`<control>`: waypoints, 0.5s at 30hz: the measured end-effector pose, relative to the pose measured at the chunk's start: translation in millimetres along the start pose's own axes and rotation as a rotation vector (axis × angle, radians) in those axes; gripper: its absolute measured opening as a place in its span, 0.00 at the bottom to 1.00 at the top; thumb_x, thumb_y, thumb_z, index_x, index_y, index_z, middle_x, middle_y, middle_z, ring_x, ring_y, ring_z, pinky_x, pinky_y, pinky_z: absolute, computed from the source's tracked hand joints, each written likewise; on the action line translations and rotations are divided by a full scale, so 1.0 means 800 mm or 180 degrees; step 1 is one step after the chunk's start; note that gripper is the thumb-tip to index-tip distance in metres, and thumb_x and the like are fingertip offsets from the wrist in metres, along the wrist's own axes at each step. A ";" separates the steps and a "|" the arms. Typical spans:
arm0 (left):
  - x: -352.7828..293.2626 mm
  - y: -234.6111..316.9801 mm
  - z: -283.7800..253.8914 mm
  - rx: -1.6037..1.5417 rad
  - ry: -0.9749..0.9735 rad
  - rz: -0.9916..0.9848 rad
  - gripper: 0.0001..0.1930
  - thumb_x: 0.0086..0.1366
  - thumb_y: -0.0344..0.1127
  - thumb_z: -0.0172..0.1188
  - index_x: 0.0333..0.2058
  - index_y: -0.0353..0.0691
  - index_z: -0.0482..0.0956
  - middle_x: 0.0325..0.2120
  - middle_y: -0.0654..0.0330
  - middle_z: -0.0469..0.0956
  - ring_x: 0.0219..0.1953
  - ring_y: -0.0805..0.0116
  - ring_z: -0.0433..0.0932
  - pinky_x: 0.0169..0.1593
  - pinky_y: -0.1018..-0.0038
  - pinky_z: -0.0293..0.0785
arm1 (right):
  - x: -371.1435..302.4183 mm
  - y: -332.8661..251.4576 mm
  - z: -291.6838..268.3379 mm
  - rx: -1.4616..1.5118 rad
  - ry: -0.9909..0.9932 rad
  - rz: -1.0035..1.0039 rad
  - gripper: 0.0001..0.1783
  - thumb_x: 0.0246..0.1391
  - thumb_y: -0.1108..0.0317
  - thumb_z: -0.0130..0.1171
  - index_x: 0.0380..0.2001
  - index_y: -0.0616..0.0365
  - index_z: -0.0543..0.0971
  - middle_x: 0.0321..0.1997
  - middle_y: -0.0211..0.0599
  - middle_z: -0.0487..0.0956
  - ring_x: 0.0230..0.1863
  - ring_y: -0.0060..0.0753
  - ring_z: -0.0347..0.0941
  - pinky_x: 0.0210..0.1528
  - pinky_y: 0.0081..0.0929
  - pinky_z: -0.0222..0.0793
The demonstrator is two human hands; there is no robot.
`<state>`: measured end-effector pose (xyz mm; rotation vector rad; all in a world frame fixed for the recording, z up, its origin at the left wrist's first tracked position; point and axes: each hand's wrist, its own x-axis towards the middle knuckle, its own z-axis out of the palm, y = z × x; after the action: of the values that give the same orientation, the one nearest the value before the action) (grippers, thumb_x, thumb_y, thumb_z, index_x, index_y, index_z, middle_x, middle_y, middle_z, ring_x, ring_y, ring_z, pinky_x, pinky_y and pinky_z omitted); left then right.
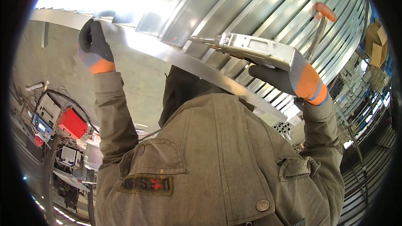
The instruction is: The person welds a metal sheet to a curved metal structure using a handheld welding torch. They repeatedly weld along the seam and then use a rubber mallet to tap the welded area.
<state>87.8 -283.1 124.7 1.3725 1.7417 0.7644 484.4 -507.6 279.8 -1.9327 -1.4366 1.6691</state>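
Observation:
My right hand (289, 79), in a grey and orange glove with dark fingers, grips a silver handheld welding gun (259, 50). Its pointed nozzle faces left, just above the slatted metal panel (234, 6). A small red dot glows on the panel left of the tip. At the left, my gloved left hand (96, 46) is closed at the edge of a long flat metal strip (142, 46), its fingertips against the metal. This strip runs along the near ends of the slats. Part of the right hand's grip is hidden behind the gun.
A hammer-like tool with an orange head (325, 11) rests on the slats beyond my right hand. At the far right is an open cardboard box (377, 44). Equipment with a red box (72, 123) and cables stands at the lower left. Metal tubes (282, 129) lie below the panel.

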 end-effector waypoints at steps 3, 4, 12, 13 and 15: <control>-0.006 0.062 0.032 -0.0040 -0.1211 -0.0127 0.17 0.74 0.43 0.70 0.49 0.33 0.90 0.36 0.64 0.86 0.37 0.75 0.79 0.43 0.76 0.77 | -0.020 0.023 0.009 0.0101 0.0071 -0.0161 0.23 0.63 0.62 0.75 0.60 0.53 0.87 0.42 0.37 0.91 0.40 0.33 0.88 0.44 0.32 0.82; -0.002 0.078 0.052 -0.0010 -0.1813 -0.0220 0.18 0.74 0.43 0.71 0.53 0.34 0.90 0.38 0.64 0.87 0.35 0.76 0.78 0.39 0.77 0.75 | -0.024 0.033 0.014 0.0165 0.0203 -0.0422 0.23 0.63 0.64 0.76 0.60 0.54 0.87 0.43 0.37 0.92 0.37 0.32 0.87 0.43 0.31 0.82; -0.059 0.123 0.214 0.3035 -0.3897 0.0570 0.26 0.64 0.64 0.72 0.44 0.46 0.91 0.26 0.63 0.84 0.27 0.64 0.80 0.36 0.60 0.78 | -0.050 0.079 0.021 0.0694 0.0070 -0.0591 0.20 0.66 0.64 0.74 0.59 0.54 0.87 0.45 0.36 0.92 0.39 0.27 0.85 0.46 0.30 0.82; -0.066 0.125 0.231 0.3493 -0.3932 0.0523 0.27 0.62 0.63 0.75 0.49 0.47 0.91 0.29 0.63 0.85 0.30 0.66 0.82 0.37 0.64 0.79 | -0.049 0.082 0.022 0.0759 0.0052 -0.0595 0.20 0.66 0.64 0.74 0.59 0.54 0.87 0.46 0.36 0.92 0.39 0.27 0.85 0.46 0.30 0.82; -0.074 0.122 0.249 0.3911 -0.3870 0.0366 0.31 0.59 0.62 0.79 0.54 0.48 0.91 0.33 0.64 0.87 0.34 0.68 0.83 0.39 0.66 0.80 | -0.047 0.085 0.019 0.0767 -0.0028 -0.0593 0.20 0.67 0.64 0.73 0.59 0.55 0.87 0.46 0.37 0.92 0.39 0.27 0.86 0.46 0.30 0.82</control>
<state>314.5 -318.6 114.1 1.9915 0.9802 -1.1726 511.8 -576.8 252.1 -1.6146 -1.3052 1.6793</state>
